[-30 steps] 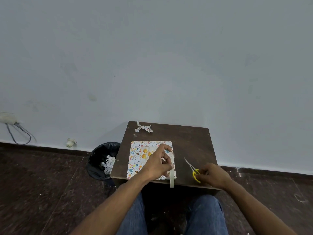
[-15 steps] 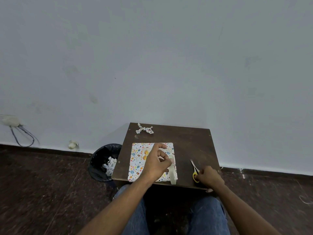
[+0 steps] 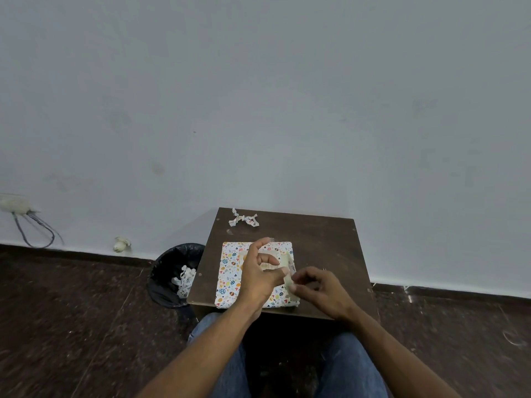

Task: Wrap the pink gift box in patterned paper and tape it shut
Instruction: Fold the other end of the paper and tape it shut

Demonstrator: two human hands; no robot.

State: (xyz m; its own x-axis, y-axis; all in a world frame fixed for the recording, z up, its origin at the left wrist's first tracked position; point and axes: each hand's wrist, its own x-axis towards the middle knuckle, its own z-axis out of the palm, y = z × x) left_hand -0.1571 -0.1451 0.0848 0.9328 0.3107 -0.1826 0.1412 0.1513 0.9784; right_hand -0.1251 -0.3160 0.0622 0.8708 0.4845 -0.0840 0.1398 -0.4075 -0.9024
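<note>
The gift box [image 3: 230,272] lies flat on the small dark table [image 3: 319,239], covered in white paper printed with coloured eggs and hearts. My left hand [image 3: 263,275] hovers over the box's right half, fingers curled, and pinches a pale strip of tape [image 3: 288,278] that runs down along the box's right edge. Coming in from the right, my right hand [image 3: 320,291] pinches the strip's lower part with its fingertips. No pink of the box shows. The scissors are hidden.
A twisted scrap of the patterned paper [image 3: 244,220] lies near the table's far edge. A black-lined bin [image 3: 169,272] with paper offcuts stands on the floor left of the table. My knees sit under the near edge; a wall rises close behind.
My right hand has left the yellow scissors at the table's right front and moved left to the tape strip. My left hand stays over the box with the strip.
</note>
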